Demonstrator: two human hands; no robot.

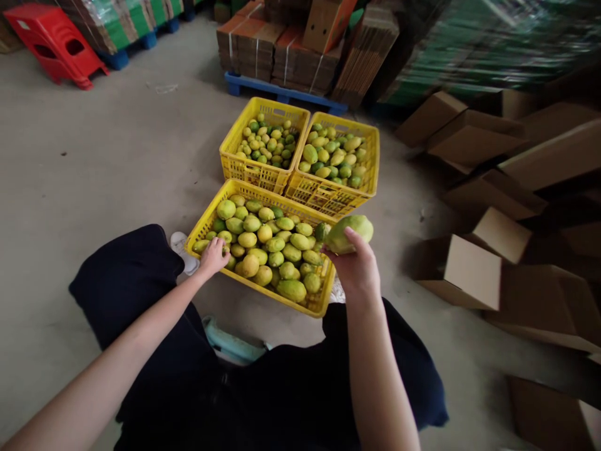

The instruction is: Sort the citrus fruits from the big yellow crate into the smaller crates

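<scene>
A large, pale green lemon (348, 234) is in my right hand (357, 266), raised over the right end of the near yellow crate (263, 289). My thumb lies across its near side and the fingers are mostly hidden behind it. At the crate's left end, my left hand (215, 257) has its fingers curled down among the fruit, closed on a lemon that shows only in part. Green and yellow lemons (247, 239) fill the crate in a loose layer; some have darker green skin.
Behind stand two more yellow crates, a left one (253, 169) and a right one (328, 195), both holding lemons. Open cardboard boxes (472, 270) lie to the right. Flattened cartons sit on a blue pallet (286, 93). A red stool (51, 41) stands far left.
</scene>
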